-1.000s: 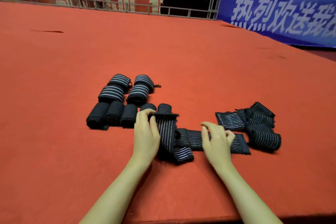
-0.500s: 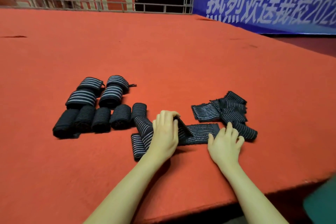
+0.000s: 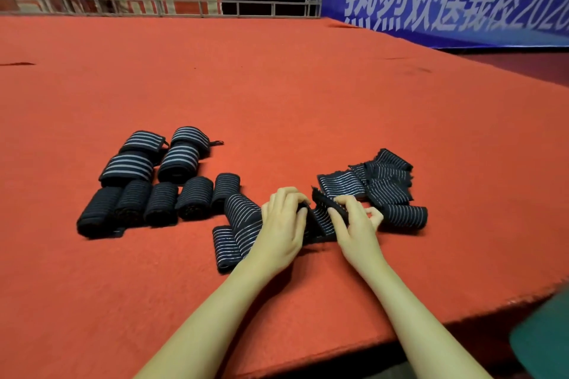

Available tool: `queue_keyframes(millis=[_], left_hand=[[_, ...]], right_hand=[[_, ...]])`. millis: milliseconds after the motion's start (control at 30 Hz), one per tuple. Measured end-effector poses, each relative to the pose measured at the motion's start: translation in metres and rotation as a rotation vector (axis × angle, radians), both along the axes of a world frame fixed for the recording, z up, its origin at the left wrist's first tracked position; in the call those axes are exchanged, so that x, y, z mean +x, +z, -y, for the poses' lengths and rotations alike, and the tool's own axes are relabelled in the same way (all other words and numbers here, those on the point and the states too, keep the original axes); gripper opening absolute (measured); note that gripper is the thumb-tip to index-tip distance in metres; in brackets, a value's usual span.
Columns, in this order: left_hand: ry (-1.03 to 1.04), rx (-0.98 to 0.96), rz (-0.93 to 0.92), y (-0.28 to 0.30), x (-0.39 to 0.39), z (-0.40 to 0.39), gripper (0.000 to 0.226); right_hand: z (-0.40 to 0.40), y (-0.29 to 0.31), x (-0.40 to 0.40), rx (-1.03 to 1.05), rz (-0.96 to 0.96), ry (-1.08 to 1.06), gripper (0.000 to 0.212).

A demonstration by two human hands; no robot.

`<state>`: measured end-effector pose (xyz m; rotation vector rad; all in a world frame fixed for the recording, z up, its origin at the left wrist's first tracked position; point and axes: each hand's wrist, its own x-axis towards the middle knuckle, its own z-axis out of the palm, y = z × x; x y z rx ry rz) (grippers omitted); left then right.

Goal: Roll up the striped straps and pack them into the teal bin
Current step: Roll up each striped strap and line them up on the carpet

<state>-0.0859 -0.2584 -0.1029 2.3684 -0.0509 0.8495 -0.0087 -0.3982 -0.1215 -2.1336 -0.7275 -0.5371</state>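
1. Rolled straps (image 3: 147, 181) sit in rows on the red table (image 3: 277, 95), at the left.
2. A loose striped strap (image 3: 237, 224) lies flat just right of the rolls, its far end passing under the left hand.
3. The left hand (image 3: 281, 226) curls its fingers over the strap's raised end.
4. The right hand (image 3: 357, 221) pinches the same end from the other side.
5. A heap of unrolled straps (image 3: 378, 184) lies just behind the right hand.
6. A corner of the teal bin (image 3: 545, 338) shows beyond the table edge, bottom right.
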Motion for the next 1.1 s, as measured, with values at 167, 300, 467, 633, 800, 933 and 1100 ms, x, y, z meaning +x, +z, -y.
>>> queue_keyframes(millis=[167,300,467,633,800,933,1100], left_hand=[[0.019,0.128,0.038,0.006,-0.01,-0.022,0.016],[0.021,0.068,0.114,0.023,-0.018,-0.029,0.013],[0.079,0.076,0.23,0.044,-0.028,-0.044,0.01],[0.094,0.077,0.293,0.065,-0.029,-0.053,0.005],[0.038,-0.112,0.281,0.082,-0.039,-0.053,0.01],[-0.025,-0.185,0.285,0.096,-0.042,-0.052,0.009],[-0.015,-0.254,0.315,0.1,-0.044,-0.054,0.006]], right_hand=[[-0.02,0.028,-0.003,0.091,-0.037,0.175,0.014],[-0.027,0.044,-0.006,0.19,-0.106,0.206,0.009],[-0.033,0.071,-0.011,0.262,-0.081,0.225,0.016],[-0.043,0.096,-0.015,0.225,0.091,0.21,0.01],[-0.046,0.115,-0.013,0.314,-0.047,0.283,0.012],[-0.048,0.126,-0.015,0.366,-0.163,0.39,0.012],[-0.05,0.13,-0.027,0.403,-0.26,0.508,0.022]])
